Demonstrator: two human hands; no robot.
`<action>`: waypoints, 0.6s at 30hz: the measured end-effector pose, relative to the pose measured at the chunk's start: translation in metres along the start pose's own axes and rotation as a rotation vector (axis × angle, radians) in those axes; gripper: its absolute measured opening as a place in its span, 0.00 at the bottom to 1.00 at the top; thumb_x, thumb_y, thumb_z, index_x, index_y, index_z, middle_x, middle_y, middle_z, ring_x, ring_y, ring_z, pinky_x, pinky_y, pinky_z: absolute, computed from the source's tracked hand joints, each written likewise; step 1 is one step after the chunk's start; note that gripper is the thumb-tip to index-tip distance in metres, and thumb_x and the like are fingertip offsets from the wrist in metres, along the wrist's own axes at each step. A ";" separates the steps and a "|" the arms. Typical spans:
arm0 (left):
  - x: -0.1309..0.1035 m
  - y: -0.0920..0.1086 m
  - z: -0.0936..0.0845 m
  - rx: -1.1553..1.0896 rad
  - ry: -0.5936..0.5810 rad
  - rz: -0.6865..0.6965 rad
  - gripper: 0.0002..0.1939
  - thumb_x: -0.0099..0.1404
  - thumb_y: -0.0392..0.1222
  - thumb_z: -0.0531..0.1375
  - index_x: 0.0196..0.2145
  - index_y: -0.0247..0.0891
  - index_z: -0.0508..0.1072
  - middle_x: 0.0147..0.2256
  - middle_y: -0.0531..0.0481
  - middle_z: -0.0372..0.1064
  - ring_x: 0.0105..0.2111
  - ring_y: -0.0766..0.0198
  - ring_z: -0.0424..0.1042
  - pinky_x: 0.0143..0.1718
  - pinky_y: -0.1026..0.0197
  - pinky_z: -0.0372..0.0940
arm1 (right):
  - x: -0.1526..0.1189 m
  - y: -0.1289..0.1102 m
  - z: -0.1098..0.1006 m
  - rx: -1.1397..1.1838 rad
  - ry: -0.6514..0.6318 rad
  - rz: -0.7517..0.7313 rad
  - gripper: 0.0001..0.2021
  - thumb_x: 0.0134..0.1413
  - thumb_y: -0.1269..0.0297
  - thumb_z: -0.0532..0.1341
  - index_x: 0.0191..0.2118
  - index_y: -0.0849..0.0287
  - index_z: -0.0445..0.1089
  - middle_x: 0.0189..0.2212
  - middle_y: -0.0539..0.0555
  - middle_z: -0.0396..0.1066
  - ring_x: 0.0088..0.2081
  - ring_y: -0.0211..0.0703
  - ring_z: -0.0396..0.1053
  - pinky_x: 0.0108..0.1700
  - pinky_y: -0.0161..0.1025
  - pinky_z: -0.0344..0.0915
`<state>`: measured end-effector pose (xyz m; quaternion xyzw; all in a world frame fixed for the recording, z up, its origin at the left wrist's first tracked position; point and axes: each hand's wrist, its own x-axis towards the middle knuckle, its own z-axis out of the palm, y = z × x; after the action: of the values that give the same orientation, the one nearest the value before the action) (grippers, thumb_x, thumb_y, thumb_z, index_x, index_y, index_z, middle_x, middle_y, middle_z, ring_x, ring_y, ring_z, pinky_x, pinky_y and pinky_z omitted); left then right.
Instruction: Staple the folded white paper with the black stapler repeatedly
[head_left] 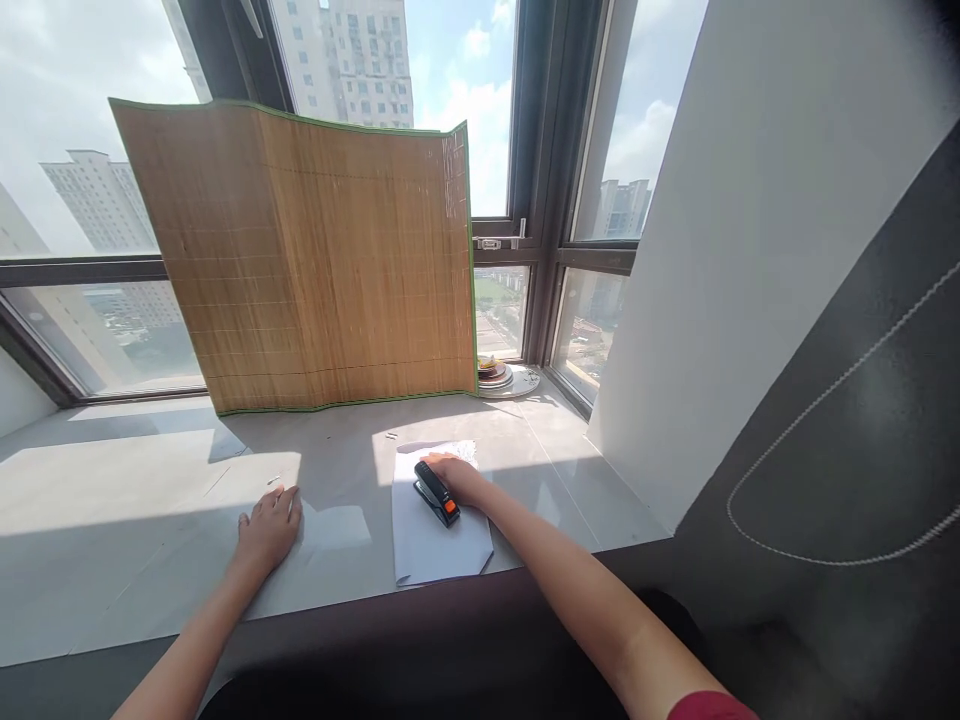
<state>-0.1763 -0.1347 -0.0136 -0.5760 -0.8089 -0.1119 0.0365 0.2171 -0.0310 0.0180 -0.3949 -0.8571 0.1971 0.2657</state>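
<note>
A black stapler (436,494) with an orange patch at its near end sits at an angle over a stack of white paper (442,550). My right hand (456,476) is against the stapler's far right side, its fingers curled about the far end and partly hidden. On the tiled sill to the left, my left hand (271,526) lies palm down with its fingers spread, holding nothing. Small staple-like bits (274,480) lie just beyond its fingertips.
A bamboo mat with green edging (337,260) stands upright against the windows. Stacked plates (510,382) sit in the sill's far corner. More small bits (391,436) lie beyond the paper. A beaded cord (825,562) hangs at the right, beside a white wall (697,300).
</note>
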 end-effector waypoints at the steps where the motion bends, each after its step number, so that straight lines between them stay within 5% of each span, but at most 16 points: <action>1: -0.002 0.005 0.000 -0.023 0.015 0.027 0.25 0.77 0.41 0.45 0.61 0.33 0.74 0.66 0.27 0.67 0.67 0.37 0.68 0.66 0.29 0.63 | -0.004 0.007 -0.007 0.001 -0.033 -0.058 0.06 0.55 0.73 0.64 0.29 0.55 0.73 0.35 0.49 0.78 0.42 0.43 0.73 0.51 0.36 0.64; 5: -0.017 0.059 0.008 -0.265 0.045 0.279 0.20 0.76 0.40 0.48 0.49 0.40 0.79 0.55 0.38 0.78 0.60 0.49 0.75 0.67 0.47 0.67 | -0.007 0.022 -0.019 0.003 -0.074 -0.078 0.09 0.60 0.75 0.59 0.31 0.56 0.74 0.37 0.49 0.78 0.43 0.43 0.72 0.50 0.36 0.64; 8: -0.033 0.119 0.021 -0.434 -0.023 0.513 0.23 0.78 0.44 0.49 0.63 0.39 0.74 0.67 0.40 0.71 0.69 0.52 0.68 0.72 0.47 0.62 | -0.004 0.023 -0.019 -0.006 -0.077 -0.023 0.11 0.61 0.75 0.59 0.34 0.55 0.76 0.39 0.51 0.79 0.45 0.45 0.73 0.50 0.37 0.66; 10: -0.040 0.148 0.030 -0.433 -0.086 0.589 0.26 0.78 0.46 0.52 0.68 0.37 0.70 0.71 0.37 0.66 0.72 0.49 0.64 0.74 0.43 0.59 | -0.007 0.020 -0.018 -0.040 0.042 0.050 0.13 0.62 0.77 0.58 0.39 0.54 0.78 0.41 0.54 0.80 0.48 0.47 0.73 0.52 0.39 0.67; 14: -0.042 0.162 0.041 -0.368 -0.121 0.658 0.26 0.77 0.47 0.56 0.68 0.37 0.71 0.71 0.37 0.66 0.73 0.46 0.63 0.76 0.39 0.55 | -0.035 0.006 -0.003 -0.020 0.430 0.237 0.15 0.72 0.72 0.53 0.49 0.54 0.77 0.44 0.57 0.79 0.50 0.49 0.73 0.51 0.40 0.68; 16: -0.041 0.159 0.043 -0.374 -0.086 0.655 0.26 0.77 0.48 0.56 0.68 0.38 0.72 0.70 0.38 0.67 0.72 0.47 0.64 0.75 0.40 0.56 | -0.054 -0.001 0.010 0.032 0.390 0.206 0.09 0.72 0.62 0.60 0.52 0.54 0.75 0.46 0.56 0.77 0.50 0.50 0.74 0.50 0.41 0.69; 18: -0.040 0.156 0.044 -0.402 -0.053 0.650 0.25 0.77 0.47 0.57 0.66 0.38 0.73 0.69 0.38 0.69 0.70 0.47 0.66 0.74 0.40 0.58 | -0.070 -0.005 0.019 0.040 0.298 0.164 0.17 0.63 0.58 0.69 0.56 0.54 0.72 0.50 0.58 0.75 0.52 0.53 0.73 0.52 0.44 0.71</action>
<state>-0.0133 -0.1135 -0.0420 -0.8007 -0.5468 -0.2360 -0.0648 0.2407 -0.0908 -0.0152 -0.4832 -0.7688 0.1744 0.3808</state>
